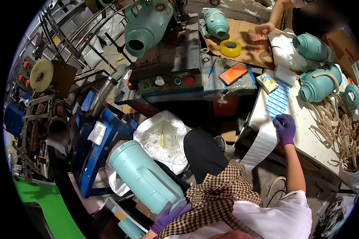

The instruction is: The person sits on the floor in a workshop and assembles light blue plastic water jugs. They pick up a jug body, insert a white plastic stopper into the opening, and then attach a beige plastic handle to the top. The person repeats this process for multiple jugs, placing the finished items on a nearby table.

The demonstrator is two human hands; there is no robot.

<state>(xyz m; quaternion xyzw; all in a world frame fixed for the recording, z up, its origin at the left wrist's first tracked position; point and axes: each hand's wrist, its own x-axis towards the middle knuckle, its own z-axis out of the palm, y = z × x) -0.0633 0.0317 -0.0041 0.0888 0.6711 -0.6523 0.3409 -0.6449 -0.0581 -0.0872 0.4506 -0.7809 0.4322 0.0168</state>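
A pale teal thermos jug body with a moulded handle lies slanted across my lap, its round open-looking end toward the upper left. My left hand, in a purple glove, is wrapped round its lower end. On the white table to the right lies a long strip of blue-and-white labels, its bare white backing hanging over the edge. My right hand, also gloved in purple, has its fingers curled and pinched at the strip's right edge, beside the lowest blue labels. Its fingertips are partly hidden.
A white sack of pale rings stands by my knee. Finished teal jugs and beige straps crowd the table's right. A machine holds another jug. Yellow tape and a phone lie ahead; a co-worker's hand is beyond.
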